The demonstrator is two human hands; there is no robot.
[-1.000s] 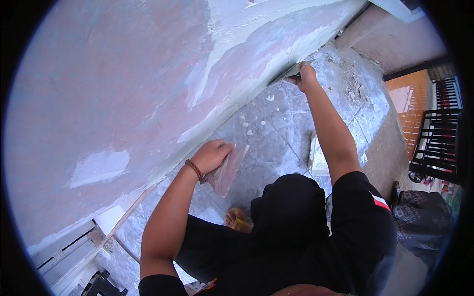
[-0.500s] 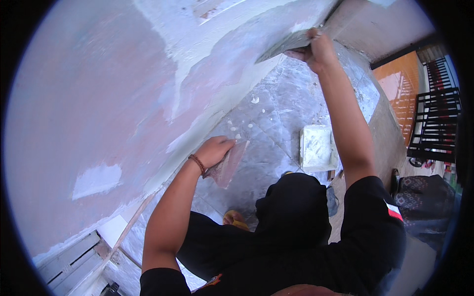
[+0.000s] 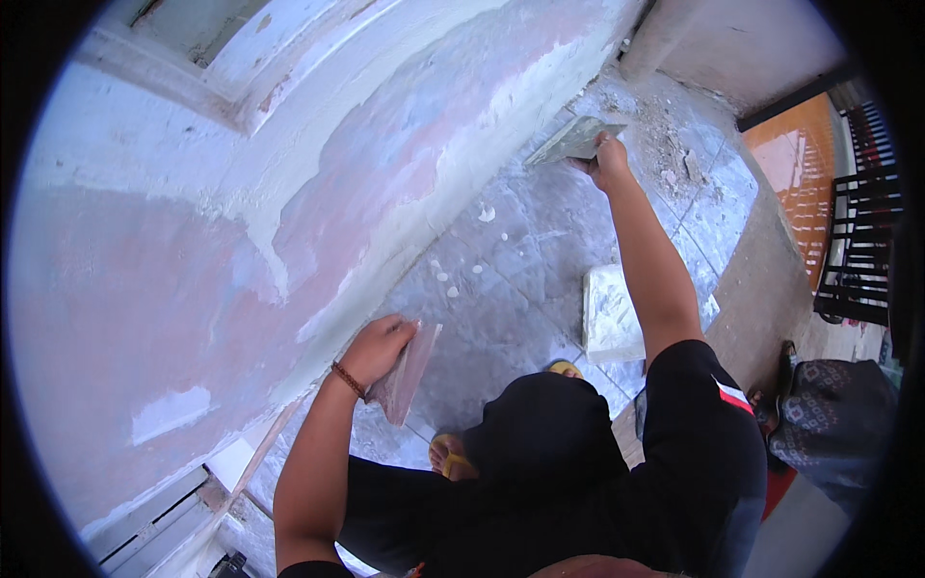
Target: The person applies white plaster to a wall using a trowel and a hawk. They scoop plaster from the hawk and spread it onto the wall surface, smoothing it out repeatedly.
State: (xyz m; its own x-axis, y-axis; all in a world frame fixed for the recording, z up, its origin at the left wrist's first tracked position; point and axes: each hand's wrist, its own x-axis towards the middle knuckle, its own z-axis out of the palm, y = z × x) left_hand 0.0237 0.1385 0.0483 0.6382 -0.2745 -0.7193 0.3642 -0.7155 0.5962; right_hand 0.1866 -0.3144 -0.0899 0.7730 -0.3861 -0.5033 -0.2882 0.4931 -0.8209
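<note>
My left hand (image 3: pixel 379 349) is closed around a flat pinkish putty spreader (image 3: pixel 409 378) with a straight edge, held low beside the wall. A brown beaded bracelet circles that wrist. Farther off, my right arm reaches out over the floor. In its closed right hand (image 3: pixel 609 166) is a flat grey-green putty spreader (image 3: pixel 570 141), its broad face turned up, apart from the wall by a small gap. The wall (image 3: pixel 231 270) on the left has pinkish old paint with white filler patches and a smeared white band along its base.
A white putty-smeared tub (image 3: pixel 605 313) stands on the tiled floor (image 3: pixel 482 289), partly behind my right forearm. White drips dot the tiles. Rubble (image 3: pixel 679 159) lies in the far corner. Dark slatted railings (image 3: pixel 858 246) and a patterned dark cloth (image 3: pixel 833 414) are at the right.
The right spreader has come off the wall, down and nearer, and now lies flatter over the floor. My left hand has moved nearer and leftward. The view has shifted, showing more wall.
</note>
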